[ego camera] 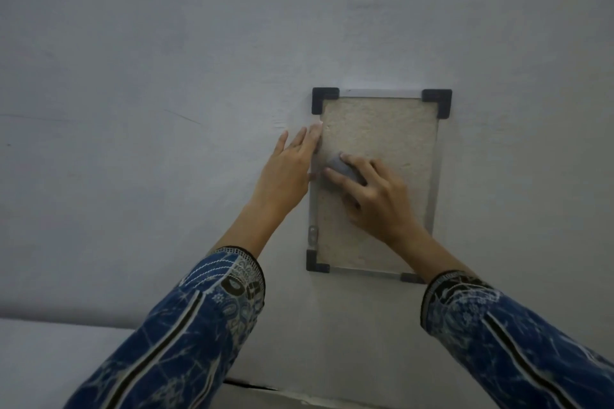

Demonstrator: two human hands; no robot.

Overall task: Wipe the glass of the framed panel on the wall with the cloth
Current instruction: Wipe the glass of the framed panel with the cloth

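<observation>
A small grey cloth (344, 169) is pressed flat against the glass by the spread fingers (335, 175) of the right hand (375, 199), at the left-middle part of the framed panel (392, 129). Only a fold of the cloth is seen between the fingers; the rest is hidden beneath the palm. The left hand (292, 166) is laid open, fingers together and extended, against the panel's left edge and the wall (166, 76), gripping nothing. The panel hangs on the wall right of centre, with dark corner brackets (325, 100) at its corners. Both forearms are covered by blue patterned sleeves (186, 325).

The wiping stroke is judged to be in hand. Next, the cloth would need to be drawn across the uncovered upper and right glass, with steady pressure kept and the frame steadied.
</observation>
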